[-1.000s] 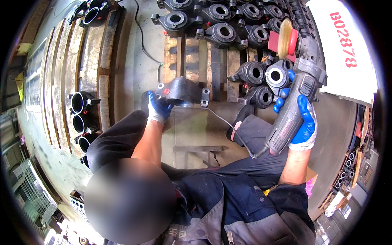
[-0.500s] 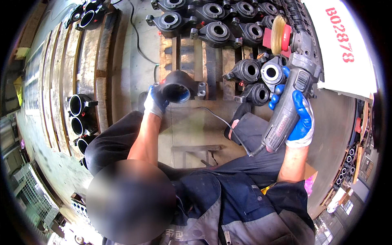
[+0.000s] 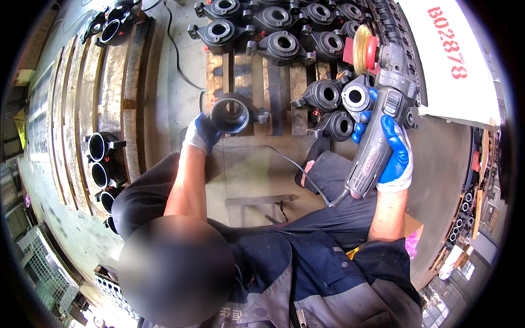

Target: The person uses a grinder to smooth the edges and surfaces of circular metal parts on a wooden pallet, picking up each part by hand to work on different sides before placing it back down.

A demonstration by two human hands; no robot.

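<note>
My left hand (image 3: 202,133), in a blue-coated white glove, grips the rim of a dark metal housing (image 3: 230,114) with a round bore and a side lug. The wide bore faces up toward me, above the near edge of the pallet. In my right hand (image 3: 395,156), gloved the same way, is a grey angle grinder (image 3: 376,147). Its head carries a tan bristle wheel (image 3: 361,49) on a red backing disc, pointing left and well apart from the held housing. A cord runs from the grinder's lower end.
More black housings (image 3: 284,45) stand in rows on a wooden pallet (image 3: 242,87) ahead. To the left, another pallet (image 3: 131,82) bears several ring-shaped housings (image 3: 99,146). A white box (image 3: 459,65) with red marking stands at the far right. A low metal stand (image 3: 257,201) sits between my legs.
My left hand has turned the housing, so its bore now faces up and light shows through it. Both hands shift slightly left in view; the grinder stays held.
</note>
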